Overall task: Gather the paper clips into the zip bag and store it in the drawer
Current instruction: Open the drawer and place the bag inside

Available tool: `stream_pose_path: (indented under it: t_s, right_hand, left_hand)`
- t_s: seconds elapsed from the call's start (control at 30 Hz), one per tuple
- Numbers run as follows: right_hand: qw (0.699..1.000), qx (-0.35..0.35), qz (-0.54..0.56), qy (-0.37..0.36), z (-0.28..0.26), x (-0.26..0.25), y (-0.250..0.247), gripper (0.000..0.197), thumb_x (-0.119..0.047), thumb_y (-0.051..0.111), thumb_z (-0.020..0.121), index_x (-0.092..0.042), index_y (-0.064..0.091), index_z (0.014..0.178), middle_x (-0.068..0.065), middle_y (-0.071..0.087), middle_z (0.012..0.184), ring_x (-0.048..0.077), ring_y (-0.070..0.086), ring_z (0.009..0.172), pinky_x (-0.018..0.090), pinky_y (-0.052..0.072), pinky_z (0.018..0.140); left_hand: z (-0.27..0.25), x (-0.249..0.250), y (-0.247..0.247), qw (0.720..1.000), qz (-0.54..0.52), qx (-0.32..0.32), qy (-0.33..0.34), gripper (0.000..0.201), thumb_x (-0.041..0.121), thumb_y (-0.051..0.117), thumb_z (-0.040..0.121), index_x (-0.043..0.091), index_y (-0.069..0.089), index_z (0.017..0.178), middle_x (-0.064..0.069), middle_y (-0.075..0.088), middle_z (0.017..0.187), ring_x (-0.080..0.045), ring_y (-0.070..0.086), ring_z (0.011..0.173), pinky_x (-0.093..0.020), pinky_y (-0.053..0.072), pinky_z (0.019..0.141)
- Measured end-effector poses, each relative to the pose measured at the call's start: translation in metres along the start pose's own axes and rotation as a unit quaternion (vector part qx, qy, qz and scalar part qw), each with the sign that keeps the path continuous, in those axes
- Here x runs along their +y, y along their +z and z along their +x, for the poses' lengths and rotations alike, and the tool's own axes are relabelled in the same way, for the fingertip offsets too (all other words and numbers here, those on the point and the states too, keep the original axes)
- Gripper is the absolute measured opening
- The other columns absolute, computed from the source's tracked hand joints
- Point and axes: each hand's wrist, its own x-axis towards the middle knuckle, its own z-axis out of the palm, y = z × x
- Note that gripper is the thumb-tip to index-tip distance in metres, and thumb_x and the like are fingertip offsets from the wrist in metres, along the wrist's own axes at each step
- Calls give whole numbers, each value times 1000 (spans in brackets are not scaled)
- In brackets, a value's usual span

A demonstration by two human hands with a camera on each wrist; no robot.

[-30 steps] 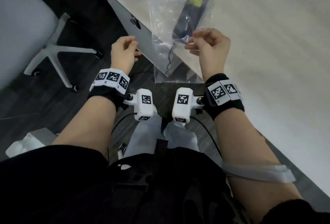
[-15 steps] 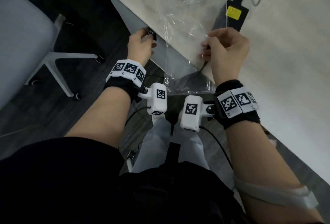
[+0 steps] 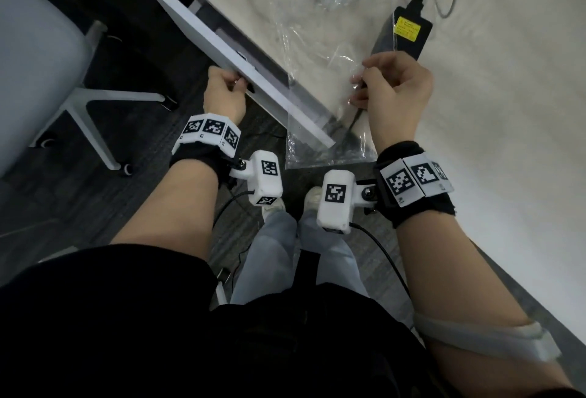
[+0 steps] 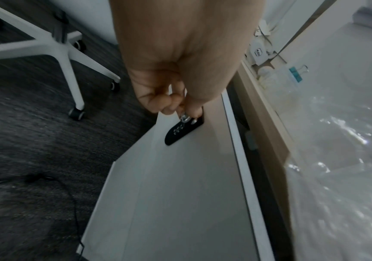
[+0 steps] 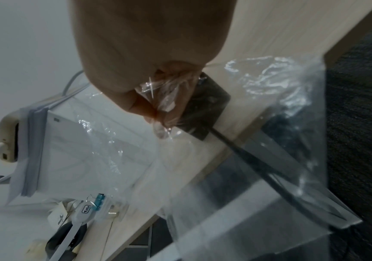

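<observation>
My left hand [image 3: 242, 84] grips a small metal pull [image 4: 184, 118] on the black plate of the white drawer front [image 3: 222, 46], fingers curled round it [image 4: 181, 113]. The drawer front [image 4: 180, 185] stands out from the desk edge with a dark gap behind it. My right hand [image 3: 360, 80] pinches the top of the clear zip bag [image 3: 329, 144], which hangs over the desk edge above the drawer. In the right wrist view the pinching right hand [image 5: 160, 113] bunches the plastic of the bag [image 5: 281, 141]. I cannot make out paper clips inside it.
A black power adapter [image 3: 409, 30] with a yellow label and its cables lie on the pale desk [image 3: 507, 144] behind the bag. More clear plastic and a blue binder clip [image 5: 99, 201] lie further along the desk. A white office chair base [image 3: 85, 112] stands on the dark floor at left.
My left hand reached to the drawer front, took hold of its pull and drew the drawer out from the desk. My right hand kept hold of the bag.
</observation>
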Motion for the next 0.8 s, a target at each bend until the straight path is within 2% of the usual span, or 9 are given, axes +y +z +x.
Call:
stream_pose_path:
  t_s: [0.07,0.17,0.3,0.37,0.43,0.53,0.67,0.73,0.8]
  right_hand:
    - [1000,-7,3,-1,-4,-2,2,14,8,50,78,2,62,81,11,63,63,14,54,43,23,46,45]
    - [1000,-21,19,8,-13,-4,9,13,8,51,80,3,62,84,12,63,65,17,57,46,22,47,47]
    - [997,-46,59,16,-28,-7,23,17,8,49,83,-4,62,84,11,66,68,20,60,50,25,50,51]
    - [996,-63,63,16,-35,-5,32,19,6,48,86,-8,61,86,12,67,73,22,63,56,29,53,57]
    - [995,-70,65,20,-42,1,43,18,4,47,89,-8,59,90,13,67,79,23,65,64,34,57,65]
    - [997,-71,38,23,-51,15,58,16,2,46,92,-8,56,98,3,67,81,12,67,73,29,57,74]
    - [987,-126,48,86,-64,38,75,28,9,46,89,-16,48,100,-3,66,89,6,64,76,23,52,79]
    - [984,-129,50,115,-69,48,83,31,13,46,87,-15,46,100,-2,65,88,4,63,72,17,48,71]
    - [981,-110,52,152,-69,57,90,30,14,43,87,-15,47,96,1,63,90,12,62,77,16,46,69]
  left_hand:
    - [-5,-11,-10,1000,3,7,-15,11,20,52,92,17,42,94,-6,55,97,-27,58,100,-35,48,87]
    - [-15,-24,-26,999,21,11,-37,11,18,53,90,17,42,93,-13,62,107,-31,60,100,-42,50,87]
    - [-29,-42,-49,996,53,6,-65,8,17,52,90,15,45,95,-15,60,112,-31,58,104,-38,47,91]
    - [-34,-53,-60,995,62,2,-76,12,16,51,90,12,49,100,-14,60,113,-30,57,105,-33,44,89]
    - [-40,-65,-72,994,63,-1,-89,9,17,52,89,14,48,97,-14,60,112,-31,58,103,-34,46,88]
    - [-46,-82,-85,992,53,-9,-115,8,17,51,88,17,45,92,-15,60,110,-34,61,98,-44,52,88]
    - [-50,-97,-97,990,39,-12,-138,9,14,51,86,18,47,91,-13,60,112,-33,61,100,-45,54,87]
    - [-47,-102,-102,988,33,-23,-147,10,10,52,85,16,49,94,-12,58,114,-30,61,100,-42,57,78]
    - [-41,-107,-107,986,14,-41,-161,16,6,54,84,12,53,99,-9,57,114,-24,60,96,-32,58,59]
